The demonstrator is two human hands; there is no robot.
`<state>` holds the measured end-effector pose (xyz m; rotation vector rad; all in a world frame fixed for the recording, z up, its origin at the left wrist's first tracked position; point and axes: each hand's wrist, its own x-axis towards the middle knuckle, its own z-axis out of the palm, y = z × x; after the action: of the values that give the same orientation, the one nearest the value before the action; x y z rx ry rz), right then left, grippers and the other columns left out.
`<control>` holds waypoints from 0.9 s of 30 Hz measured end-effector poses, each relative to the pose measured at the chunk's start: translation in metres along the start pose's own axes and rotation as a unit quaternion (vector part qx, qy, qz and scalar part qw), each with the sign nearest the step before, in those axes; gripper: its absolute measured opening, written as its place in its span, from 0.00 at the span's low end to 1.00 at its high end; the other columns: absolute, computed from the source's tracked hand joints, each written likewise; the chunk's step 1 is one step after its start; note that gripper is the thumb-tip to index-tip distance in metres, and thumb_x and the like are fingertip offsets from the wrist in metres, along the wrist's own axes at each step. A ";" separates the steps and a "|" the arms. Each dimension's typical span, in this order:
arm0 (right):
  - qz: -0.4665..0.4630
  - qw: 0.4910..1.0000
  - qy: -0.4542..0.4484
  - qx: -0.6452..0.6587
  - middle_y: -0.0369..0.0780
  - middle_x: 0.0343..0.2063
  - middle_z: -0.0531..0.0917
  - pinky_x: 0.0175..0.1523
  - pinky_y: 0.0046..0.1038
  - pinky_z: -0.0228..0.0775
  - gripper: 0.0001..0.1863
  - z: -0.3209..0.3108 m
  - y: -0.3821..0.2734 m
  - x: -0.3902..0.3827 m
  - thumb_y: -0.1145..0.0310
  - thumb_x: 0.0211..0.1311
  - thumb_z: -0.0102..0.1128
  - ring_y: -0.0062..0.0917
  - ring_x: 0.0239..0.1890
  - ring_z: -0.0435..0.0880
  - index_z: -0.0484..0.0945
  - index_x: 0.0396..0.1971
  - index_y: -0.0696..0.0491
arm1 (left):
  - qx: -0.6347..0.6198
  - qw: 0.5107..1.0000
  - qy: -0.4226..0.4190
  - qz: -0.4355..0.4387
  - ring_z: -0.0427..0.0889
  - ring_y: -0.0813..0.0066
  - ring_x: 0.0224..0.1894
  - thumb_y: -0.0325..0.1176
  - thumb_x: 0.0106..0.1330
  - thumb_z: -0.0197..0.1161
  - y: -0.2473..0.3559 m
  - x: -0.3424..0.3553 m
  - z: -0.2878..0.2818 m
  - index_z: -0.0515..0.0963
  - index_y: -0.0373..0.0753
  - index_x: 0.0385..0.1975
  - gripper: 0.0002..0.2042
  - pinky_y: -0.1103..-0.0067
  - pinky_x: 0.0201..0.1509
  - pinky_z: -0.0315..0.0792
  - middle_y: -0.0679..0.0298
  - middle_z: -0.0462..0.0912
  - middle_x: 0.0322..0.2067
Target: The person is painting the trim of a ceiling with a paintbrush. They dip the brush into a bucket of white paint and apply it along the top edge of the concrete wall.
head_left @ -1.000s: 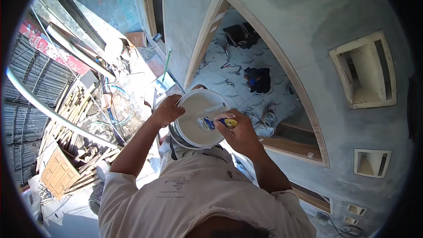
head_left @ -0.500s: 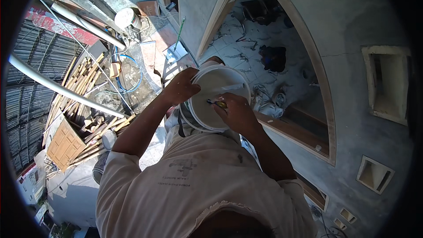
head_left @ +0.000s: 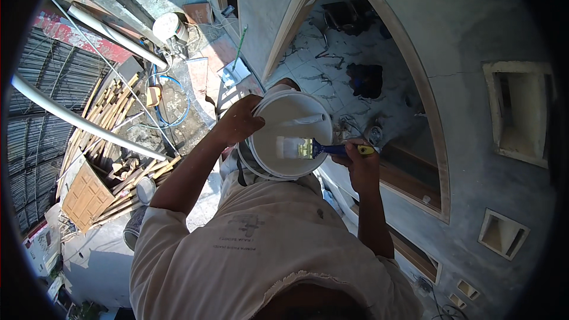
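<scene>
White, its rim (head_left: pixel 330 125) clasped in the left grip (head_left: pixel 240 120), the bucket (head_left: pixel 320 105) is best held steady under the brush (head_left: pixel 319 149), whose handle (head_left: pixel 335 150) the right grip (head_left: pixel 361 167) pinches, so anything falling from the bristles (head_left: pixel 288 147) lands inside.

The right grip (head_left: pixel 363 169) has moved from over the bucket (head_left: pixel 296 103) to just outside its right side. Half a second ago the brush (head_left: pixel 308 148) stood steeply inside the bucket, its bristles (head_left: pixel 288 147) hidden; now it stretches sideways across the bucket's right edge, the pale bristles showing over the bucket's middle.
</scene>
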<state>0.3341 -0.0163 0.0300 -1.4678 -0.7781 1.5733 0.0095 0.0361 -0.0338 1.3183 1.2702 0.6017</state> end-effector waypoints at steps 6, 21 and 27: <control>0.057 0.988 -0.043 0.137 0.45 0.37 0.84 0.44 0.33 0.88 0.12 -0.034 0.020 0.003 0.70 0.68 0.62 0.35 0.41 0.88 0.76 0.45 0.61 | 0.027 0.999 -0.018 -0.009 0.80 0.56 0.53 0.31 0.55 0.63 0.005 0.002 -0.004 0.76 0.29 0.51 0.22 0.70 0.59 0.72 0.47 0.79 0.49; 0.074 0.902 -0.222 -0.363 0.34 0.30 0.83 0.35 0.23 0.71 0.13 -0.044 -0.029 0.000 0.70 0.67 0.60 0.15 0.27 0.76 0.80 0.49 0.56 | 0.021 0.999 -0.015 -0.035 0.79 0.54 0.54 0.31 0.54 0.63 0.020 -0.005 0.000 0.76 0.29 0.50 0.22 0.70 0.60 0.71 0.46 0.78 0.49; -0.219 0.658 -0.173 -0.700 0.40 0.28 0.82 0.37 0.32 0.75 0.09 0.010 -0.054 -0.025 0.67 0.66 0.58 0.25 0.32 0.83 0.84 0.41 0.52 | 0.014 1.000 -0.008 0.018 0.77 0.51 0.56 0.32 0.54 0.64 -0.003 0.000 0.008 0.75 0.29 0.52 0.24 0.69 0.62 0.70 0.44 0.77 0.52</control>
<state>0.3318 -0.0126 0.0900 -1.6174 -2.7351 0.6684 0.0157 0.0328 -0.0382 1.3685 1.2480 0.5989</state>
